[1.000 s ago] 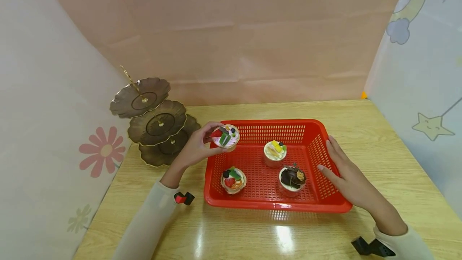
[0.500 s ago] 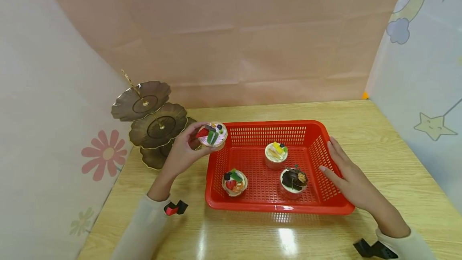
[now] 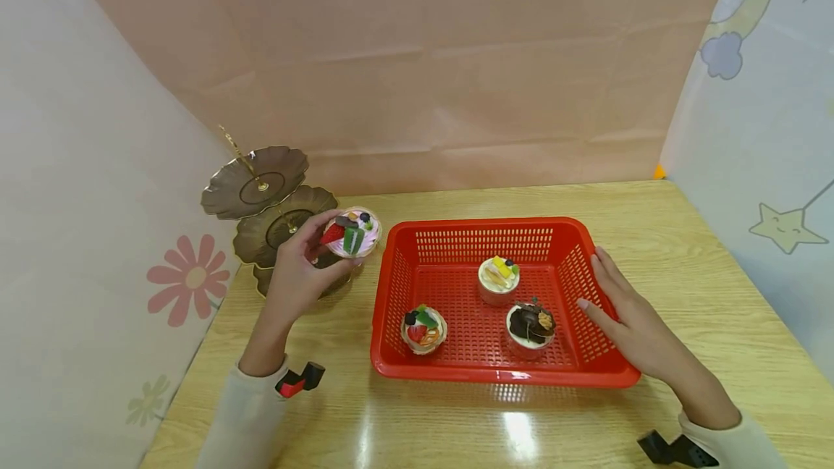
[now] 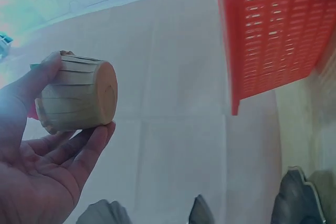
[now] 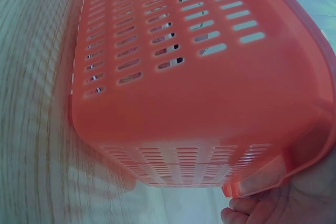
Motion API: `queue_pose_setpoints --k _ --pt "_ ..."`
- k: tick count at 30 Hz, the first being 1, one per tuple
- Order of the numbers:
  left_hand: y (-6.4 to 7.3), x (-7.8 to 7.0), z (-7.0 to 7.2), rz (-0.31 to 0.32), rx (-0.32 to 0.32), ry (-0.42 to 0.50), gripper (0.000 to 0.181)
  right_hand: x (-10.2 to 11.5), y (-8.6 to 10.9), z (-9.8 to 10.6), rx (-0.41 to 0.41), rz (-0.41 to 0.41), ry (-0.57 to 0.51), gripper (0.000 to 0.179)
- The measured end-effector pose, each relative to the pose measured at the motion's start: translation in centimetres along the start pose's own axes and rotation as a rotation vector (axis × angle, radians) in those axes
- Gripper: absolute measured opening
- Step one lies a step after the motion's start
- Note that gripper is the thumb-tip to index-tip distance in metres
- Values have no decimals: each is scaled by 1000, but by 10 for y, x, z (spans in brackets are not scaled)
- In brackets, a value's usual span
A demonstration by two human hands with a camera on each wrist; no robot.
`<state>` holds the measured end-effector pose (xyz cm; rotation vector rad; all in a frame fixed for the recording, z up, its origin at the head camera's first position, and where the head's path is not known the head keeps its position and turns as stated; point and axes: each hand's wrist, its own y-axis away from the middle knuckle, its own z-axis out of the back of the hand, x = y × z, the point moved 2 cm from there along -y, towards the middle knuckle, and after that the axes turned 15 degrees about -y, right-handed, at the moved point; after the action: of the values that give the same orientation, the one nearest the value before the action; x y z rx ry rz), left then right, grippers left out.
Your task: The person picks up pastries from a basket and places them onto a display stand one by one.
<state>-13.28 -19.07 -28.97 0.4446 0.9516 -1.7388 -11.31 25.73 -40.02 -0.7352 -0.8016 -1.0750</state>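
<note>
My left hand (image 3: 296, 273) pinches a cupcake (image 3: 352, 234) between thumb and fingers, held up left of the red basket. Pink cream, a strawberry piece, green pieces and a dark berry top it. In the left wrist view the pleated cup of this cupcake (image 4: 79, 93) shows from below. My right hand (image 3: 641, 324) rests at the right rim of the red basket (image 3: 502, 372), fingers fairly straight along it and thumb over the inner side. Inside stand a fruit cupcake (image 3: 423, 329), a cream cupcake with yellow pieces (image 3: 498, 277) and a chocolate-topped cupcake (image 3: 531, 324).
A three-tiered brown stand (image 3: 254, 183) with gold edges and a gold handle stands behind my left hand, which partly covers its lower tiers. The wooden table (image 3: 443, 425) meets a pink backdrop (image 3: 456, 93) at the back. Printed walls rise at both sides.
My left hand has carried the cupcake leftward, from over the basket's left back corner to beside the stand. My right hand stays at the basket's rim.
</note>
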Motion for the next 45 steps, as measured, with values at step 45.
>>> queue_pose_setpoints --k 45 --pt "7 31 98 156 -392 -102 62 -3 2 0 -4 17 22 69"
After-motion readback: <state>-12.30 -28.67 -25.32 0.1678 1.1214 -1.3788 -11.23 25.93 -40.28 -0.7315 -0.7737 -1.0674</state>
